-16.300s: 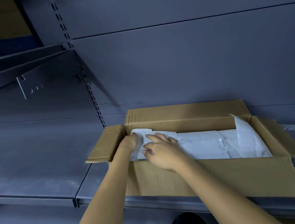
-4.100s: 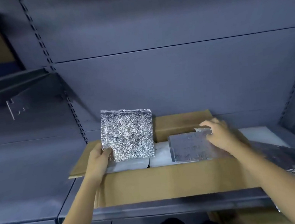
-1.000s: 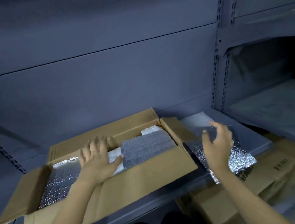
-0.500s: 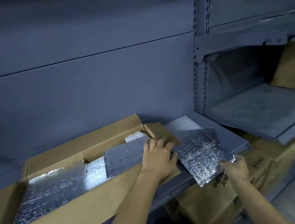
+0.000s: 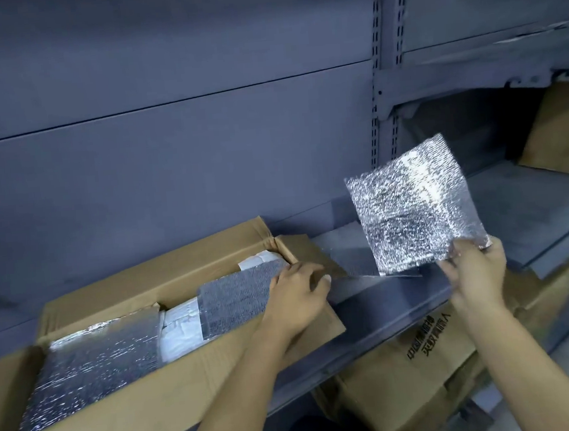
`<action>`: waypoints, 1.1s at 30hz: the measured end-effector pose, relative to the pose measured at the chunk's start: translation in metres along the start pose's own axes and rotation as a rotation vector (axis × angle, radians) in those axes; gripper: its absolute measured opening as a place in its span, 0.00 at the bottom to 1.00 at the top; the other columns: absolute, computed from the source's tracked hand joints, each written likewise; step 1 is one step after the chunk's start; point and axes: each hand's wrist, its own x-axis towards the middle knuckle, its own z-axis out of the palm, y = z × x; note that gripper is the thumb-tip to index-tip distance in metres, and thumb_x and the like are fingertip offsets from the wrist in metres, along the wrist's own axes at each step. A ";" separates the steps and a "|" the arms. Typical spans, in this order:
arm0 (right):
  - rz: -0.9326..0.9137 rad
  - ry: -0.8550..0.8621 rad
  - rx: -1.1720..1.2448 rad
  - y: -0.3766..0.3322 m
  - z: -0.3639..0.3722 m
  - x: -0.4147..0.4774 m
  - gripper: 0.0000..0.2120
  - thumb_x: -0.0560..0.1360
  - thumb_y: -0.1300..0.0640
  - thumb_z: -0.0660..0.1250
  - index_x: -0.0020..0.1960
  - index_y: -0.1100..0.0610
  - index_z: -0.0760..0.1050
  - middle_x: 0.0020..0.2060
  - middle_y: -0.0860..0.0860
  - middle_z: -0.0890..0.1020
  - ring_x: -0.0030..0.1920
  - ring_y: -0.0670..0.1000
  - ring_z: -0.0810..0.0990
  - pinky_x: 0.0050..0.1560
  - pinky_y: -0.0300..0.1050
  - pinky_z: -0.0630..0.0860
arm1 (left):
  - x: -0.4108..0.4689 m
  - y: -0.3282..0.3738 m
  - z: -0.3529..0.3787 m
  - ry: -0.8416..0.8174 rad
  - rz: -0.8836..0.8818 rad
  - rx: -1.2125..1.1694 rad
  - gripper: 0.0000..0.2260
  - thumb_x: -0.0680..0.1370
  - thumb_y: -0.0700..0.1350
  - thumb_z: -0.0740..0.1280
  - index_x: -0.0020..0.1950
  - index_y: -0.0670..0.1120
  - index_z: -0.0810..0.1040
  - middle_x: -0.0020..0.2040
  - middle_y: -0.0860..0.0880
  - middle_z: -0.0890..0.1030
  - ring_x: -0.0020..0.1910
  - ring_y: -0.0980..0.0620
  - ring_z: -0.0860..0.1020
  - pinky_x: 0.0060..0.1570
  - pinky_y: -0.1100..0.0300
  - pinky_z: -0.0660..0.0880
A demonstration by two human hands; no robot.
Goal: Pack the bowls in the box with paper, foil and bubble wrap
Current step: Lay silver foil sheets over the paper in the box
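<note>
The right hand (image 5: 473, 267) pinches a floppy foil sheet (image 5: 413, 207) by its bottom edge, right of the box (image 5: 165, 280), so it may slip and fall, while the left hand (image 5: 297, 296) presses a foil piece (image 5: 235, 298) inside the box.

Stockroom or shop storage aisle. Grey metal gondola shelving (image 5: 403, 294) with plain back panels (image 5: 169, 173) and slotted uprights (image 5: 378, 104) for adjustable brackets, two bays side by side. An open cardboard box (image 5: 122, 418) on one shelf, printed brown cartons (image 5: 426, 357) stowed beneath it, another carton (image 5: 568, 135) on the neighbouring bay's shelf. Dim, bluish light throughout.
</note>
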 end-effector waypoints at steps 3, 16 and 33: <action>0.043 -0.051 0.118 -0.007 0.017 -0.010 0.12 0.78 0.67 0.59 0.43 0.51 0.67 0.35 0.49 0.71 0.34 0.45 0.70 0.46 0.45 0.76 | -0.007 0.002 -0.013 0.027 -0.070 -0.256 0.16 0.80 0.53 0.59 0.65 0.49 0.74 0.62 0.53 0.75 0.65 0.54 0.69 0.64 0.58 0.65; 0.304 -0.502 -0.097 0.043 0.093 -0.075 0.32 0.76 0.66 0.65 0.75 0.55 0.55 0.56 0.57 0.74 0.53 0.55 0.78 0.55 0.52 0.77 | -0.037 -0.049 -0.049 0.342 -0.273 -0.537 0.06 0.77 0.41 0.66 0.42 0.41 0.75 0.36 0.43 0.77 0.36 0.50 0.73 0.40 0.54 0.72; -0.918 -0.724 -1.484 0.070 0.111 -0.065 0.13 0.76 0.55 0.60 0.58 0.53 0.77 0.43 0.51 0.83 0.60 0.51 0.74 0.70 0.52 0.43 | -0.049 -0.094 -0.060 0.383 -0.383 -0.059 0.25 0.68 0.51 0.74 0.61 0.48 0.71 0.45 0.50 0.77 0.48 0.47 0.77 0.46 0.54 0.73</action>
